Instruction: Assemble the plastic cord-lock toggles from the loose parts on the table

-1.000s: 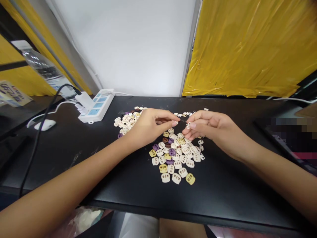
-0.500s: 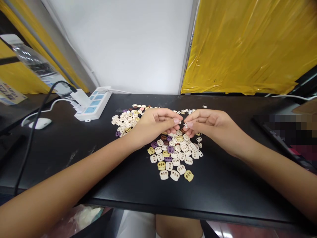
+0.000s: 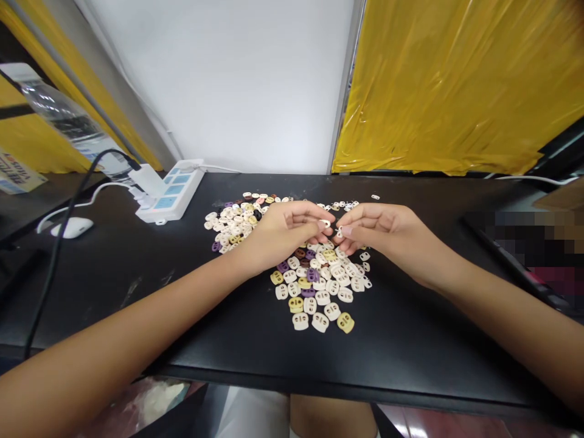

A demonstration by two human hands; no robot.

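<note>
My left hand (image 3: pixel 280 231) and my right hand (image 3: pixel 381 230) meet fingertip to fingertip above a heap of small two-holed plastic pieces (image 3: pixel 319 286), mostly cream with some purple, yellow and brown. Both hands are pinched. The right fingers hold a small white piece (image 3: pixel 339 232); the left fingers pinch a small white piece (image 3: pixel 324 223) right beside it. A second heap of similar pieces (image 3: pixel 235 222) lies behind my left hand. A few tiny white parts (image 3: pixel 347 205) are scattered behind the hands.
The black table (image 3: pixel 410 340) runs to a front edge close to me. A white power strip (image 3: pixel 171 191) with plugs and a black cable (image 3: pixel 59 249) sits at the back left, near a white mouse (image 3: pixel 72 227) and a plastic bottle (image 3: pixel 68 118). Yellow sheeting (image 3: pixel 456 85) hangs behind.
My hands have drawn closer together, so the pinched pieces now nearly touch. The view shifted slightly.
</note>
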